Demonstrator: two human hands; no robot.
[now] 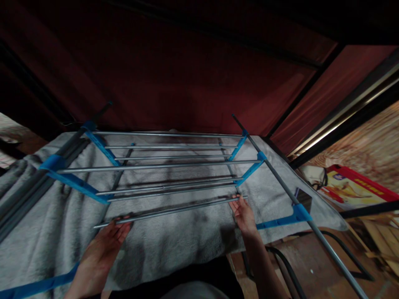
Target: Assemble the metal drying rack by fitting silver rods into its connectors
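A loose grey metal rod (pixel 174 211) lies across both my hands, near its two ends. My left hand (pixel 109 234) has its fingers curled under the rod's left end. At the other end, my right hand (pixel 241 211) pinches the rod between thumb and fingers. Beyond it lies a partly assembled rack, with several rods such as the long front rod (pixel 162 167) set between blue plastic brackets (pixel 75 185). A lower blue bracket (pixel 280 220) on the right pole (pixel 280 185) has no rod in it. Another blue bracket (pixel 40 286) extends at the lower left.
The rack rests on a grey fleece blanket (pixel 193 236) over a table. Dark red fabric (pixel 187 74) hangs behind it. To the right are a red and yellow box (pixel 358 187), a black chair frame (pixel 286 265) and a dark flat object (pixel 303 200).
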